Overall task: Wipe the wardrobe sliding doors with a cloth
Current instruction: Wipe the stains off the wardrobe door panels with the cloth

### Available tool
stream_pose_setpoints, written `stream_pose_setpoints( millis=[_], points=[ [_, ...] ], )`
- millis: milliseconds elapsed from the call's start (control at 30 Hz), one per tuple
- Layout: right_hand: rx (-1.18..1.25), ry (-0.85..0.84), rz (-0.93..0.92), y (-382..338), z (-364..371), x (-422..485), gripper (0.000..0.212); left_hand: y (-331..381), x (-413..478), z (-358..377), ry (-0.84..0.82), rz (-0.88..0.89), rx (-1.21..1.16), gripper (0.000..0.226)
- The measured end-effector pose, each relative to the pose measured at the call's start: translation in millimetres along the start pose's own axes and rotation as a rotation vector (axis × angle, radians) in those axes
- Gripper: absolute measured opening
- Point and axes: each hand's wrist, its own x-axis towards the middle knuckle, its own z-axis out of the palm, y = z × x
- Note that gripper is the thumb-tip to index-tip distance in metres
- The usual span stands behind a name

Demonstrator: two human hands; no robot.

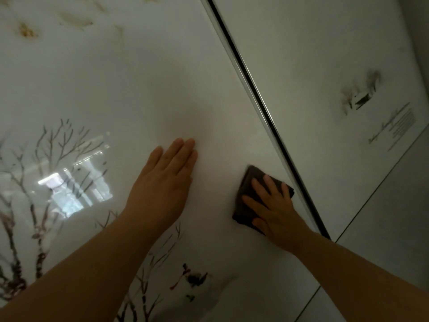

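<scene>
A glossy white sliding door (130, 94) with printed bare branches fills the left and centre of the head view. My left hand (162, 180) lies flat on it, fingers together, holding nothing. My right hand (275, 208) presses a dark grey folded cloth (249, 180) flat against the same door, close to its right edge. The fingers spread over the cloth and hide most of it. A second white door (325, 66) with a small printed scene and text lies to the right.
A dark gap with a metal frame strip (262, 98) runs diagonally between the two doors, just right of the cloth. A window reflection (72, 184) shines on the left door. A plain grey panel (399, 217) sits at lower right.
</scene>
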Motion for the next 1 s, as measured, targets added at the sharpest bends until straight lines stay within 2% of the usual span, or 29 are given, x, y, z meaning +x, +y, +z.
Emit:
stream_pose_setpoints(
  millis=[267, 533, 600, 800, 900, 1000],
  points=[
    [0.018, 0.057, 0.122, -29, -28, 110, 0.052, 2, 3, -1, 0.009, -0.032, 0.019, 0.054],
    [0.074, 0.101, 0.258, -55, -49, 194, 0.056, -26, 23, -26, 0.101, -0.173, 0.051, 0.056],
    [0.081, 0.111, 0.236, -61, -48, 191, 0.056, -32, 23, -28, 0.111, -0.202, 0.041, 0.056],
    [-0.025, 0.043, -0.079, -48, -31, 126, 0.051, -47, 12, -34, 0.074, -0.245, 0.051, 0.057],
    [0.024, 0.066, -0.013, -39, -40, 162, 0.05, -53, 10, -38, 0.062, -0.249, 0.067, 0.054],
    [0.076, 0.1, 0.094, -50, -63, 236, 0.054, -64, 12, -49, 0.095, -0.289, 0.076, 0.055]
  ],
)
